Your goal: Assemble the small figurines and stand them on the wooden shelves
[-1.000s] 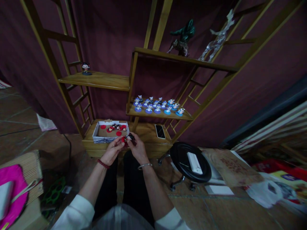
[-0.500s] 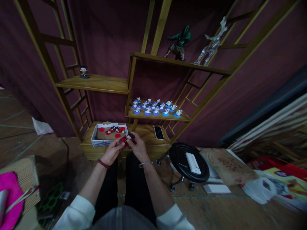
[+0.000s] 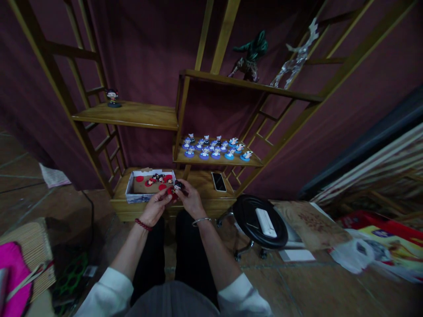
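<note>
Between both hands, in front of the low shelf, is a small figurine with a black-haired head and red at its lower part. My left hand pinches the red part from the left. My right hand grips the figurine near its head from the right. Fingers hide much of its body. Just left of the hands stands an open cardboard box, holding red discs and several black-and-red figurine pieces.
A phone lies on the low shelf's right side. Rows of small purple and blue figurines stand on the shelf above. One figurine stands on the left shelf. A black wheeled stool carrying a white object is at right.
The view has shifted slightly. Both hands keep hold of the figurine in nearly the same place, and the box contents look the same.
</note>
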The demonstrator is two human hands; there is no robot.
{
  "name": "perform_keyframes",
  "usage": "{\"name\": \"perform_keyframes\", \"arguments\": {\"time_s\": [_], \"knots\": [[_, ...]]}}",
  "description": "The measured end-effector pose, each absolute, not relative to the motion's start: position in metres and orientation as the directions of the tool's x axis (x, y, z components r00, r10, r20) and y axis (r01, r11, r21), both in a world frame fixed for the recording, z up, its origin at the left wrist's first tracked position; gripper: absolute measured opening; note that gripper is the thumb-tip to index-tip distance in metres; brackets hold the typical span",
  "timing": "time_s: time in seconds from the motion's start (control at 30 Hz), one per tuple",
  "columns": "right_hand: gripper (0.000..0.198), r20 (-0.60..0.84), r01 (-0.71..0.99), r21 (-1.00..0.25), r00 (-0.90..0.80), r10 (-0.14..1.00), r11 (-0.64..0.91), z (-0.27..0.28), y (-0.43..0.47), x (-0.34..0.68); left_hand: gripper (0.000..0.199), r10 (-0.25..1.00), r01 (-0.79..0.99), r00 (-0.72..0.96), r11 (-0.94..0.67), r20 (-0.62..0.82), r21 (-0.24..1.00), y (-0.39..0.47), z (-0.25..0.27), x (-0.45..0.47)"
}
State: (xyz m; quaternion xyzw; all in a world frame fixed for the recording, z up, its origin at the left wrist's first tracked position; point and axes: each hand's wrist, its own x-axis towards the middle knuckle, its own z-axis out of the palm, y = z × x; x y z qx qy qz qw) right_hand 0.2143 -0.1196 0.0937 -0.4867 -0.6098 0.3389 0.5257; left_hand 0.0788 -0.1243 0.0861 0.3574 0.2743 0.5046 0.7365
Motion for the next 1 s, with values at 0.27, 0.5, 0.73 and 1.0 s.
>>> {"name": "perform_keyframes", "arguments": {"time_s": [0.27, 0.5, 0.73, 1.0], "knots": [[0.037, 0.289, 0.242, -0.931, 0.029, 0.957, 0.274, 0.099, -0.117, 0.212, 0.036, 0.949, -0.579, 0.304, 0.253, -0.082, 0.775, -0.121, 0.086, 0.078], [0.035, 0.292, 0.19, -0.942, 0.049, 0.955, 0.278, 0.098, -0.113, 0.211, 0.04, 0.949, -0.558, 0.302, 0.254, -0.092, 0.79, -0.116, 0.082, 0.079], [0.035, 0.295, 0.239, -0.933, 0.076, 0.952, 0.27, 0.095, -0.114, 0.211, 0.042, 0.963, -0.529, 0.265, 0.192, -0.054, 0.826, -0.116, 0.08, 0.082], [0.035, 0.3, 0.259, -0.929, 0.104, 0.948, 0.265, 0.091, -0.116, 0.208, 0.038, 0.985, -0.46, 0.172, 0.103, -0.025, 0.882, -0.116, 0.074, 0.084]]}}
